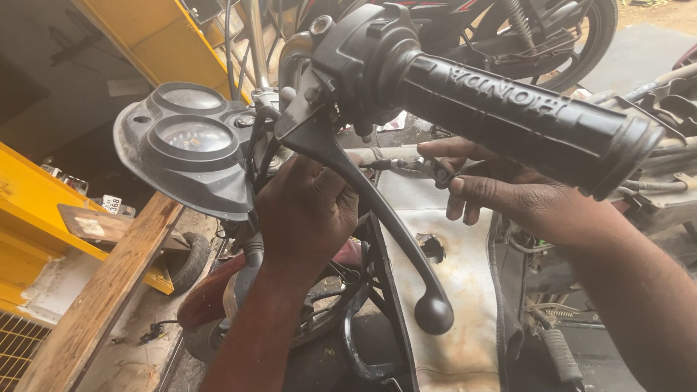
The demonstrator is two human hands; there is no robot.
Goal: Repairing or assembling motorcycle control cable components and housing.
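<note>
Reaching up from the lower centre of the frame, the person's left hand is curled closed beneath the black lever bracket, fingers wrapped around something hidden behind the knuckles, so what it grips cannot be told. The right hand enters from the lower right, its thumb and fingers pinched together on a small metal cable fitting at the centre of the frame, just behind the black brake lever. That lever sweeps down from the bracket to a ball end in the lower centre. Above both hands, a black ribbed handlebar grip crosses the upper right, joined to a black switch housing at the top centre. A grey twin-dial instrument cluster sits at the upper left, touching no hand. Below the hands lies a stained white cloth with a hole in it. A wooden plank slants across the lower left beside yellow metal framing. No containers show.
</note>
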